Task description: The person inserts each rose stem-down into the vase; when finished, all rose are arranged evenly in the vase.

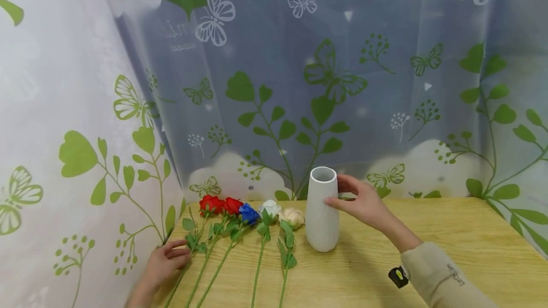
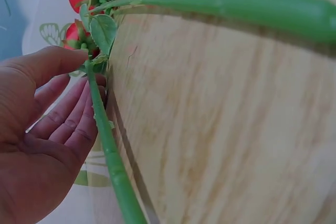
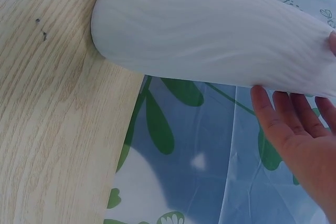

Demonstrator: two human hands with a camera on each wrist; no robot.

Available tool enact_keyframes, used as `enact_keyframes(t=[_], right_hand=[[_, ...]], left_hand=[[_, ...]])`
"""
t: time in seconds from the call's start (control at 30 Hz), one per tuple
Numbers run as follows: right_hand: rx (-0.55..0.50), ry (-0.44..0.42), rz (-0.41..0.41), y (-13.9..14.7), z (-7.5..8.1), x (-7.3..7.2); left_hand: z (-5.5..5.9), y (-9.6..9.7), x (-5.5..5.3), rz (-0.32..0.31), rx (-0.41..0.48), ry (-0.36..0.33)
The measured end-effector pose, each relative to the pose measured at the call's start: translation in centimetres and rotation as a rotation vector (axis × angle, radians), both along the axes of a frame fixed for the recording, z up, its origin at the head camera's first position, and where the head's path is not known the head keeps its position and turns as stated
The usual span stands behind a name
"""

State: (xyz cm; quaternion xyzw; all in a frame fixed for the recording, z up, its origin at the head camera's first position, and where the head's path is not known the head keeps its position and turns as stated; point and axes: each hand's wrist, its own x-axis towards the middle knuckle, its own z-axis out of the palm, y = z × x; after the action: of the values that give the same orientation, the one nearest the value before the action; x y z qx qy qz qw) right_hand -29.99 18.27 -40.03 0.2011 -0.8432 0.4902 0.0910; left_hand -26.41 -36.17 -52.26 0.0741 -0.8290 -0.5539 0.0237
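A white vase [image 1: 322, 217] stands upright on the wooden table. My right hand [image 1: 361, 202] grips it near the top, thumb on the front and fingers behind; in the right wrist view the fingertips [image 3: 261, 92] meet the vase's side. My left hand [image 1: 166, 261] is at the leftmost red rose [image 1: 210, 205], by its leaves. In the left wrist view the thumb tip lies right at that rose's green stem [image 2: 113, 156], with the fingers loosely extended behind it. Beside it lie another red rose [image 1: 233, 206], a blue rose [image 1: 249, 214], a white rose [image 1: 270, 208] and a cream rose [image 1: 292, 217].
The flowers lie in a row on the left of the table [image 1: 364, 274], heads toward the back and stems toward the front. A curtain [image 1: 274, 37] with leaf and butterfly prints hangs behind the table and along its left side. A small black device [image 1: 398, 277] sits at the right sleeve.
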Motion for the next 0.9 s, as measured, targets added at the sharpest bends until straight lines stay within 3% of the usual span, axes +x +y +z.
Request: enact_keyframes(t=[0.33, 0.57, 0.9], right_hand=[[-0.008, 0.002, 0.010, 0.1, 0.1, 0.1], [-0.002, -0.006, -0.001, -0.1, 0.0, 0.1], [0.002, -0.005, -0.001, 0.0, 0.1, 0.2]], left_hand=[[-0.1, 0.5, 0.1, 0.011, -0.066, 0.010], [0.1, 0.5, -0.1, 0.005, -0.163, -0.013], [1.0, 0.6, -0.3, -0.037, -0.145, -0.049]])
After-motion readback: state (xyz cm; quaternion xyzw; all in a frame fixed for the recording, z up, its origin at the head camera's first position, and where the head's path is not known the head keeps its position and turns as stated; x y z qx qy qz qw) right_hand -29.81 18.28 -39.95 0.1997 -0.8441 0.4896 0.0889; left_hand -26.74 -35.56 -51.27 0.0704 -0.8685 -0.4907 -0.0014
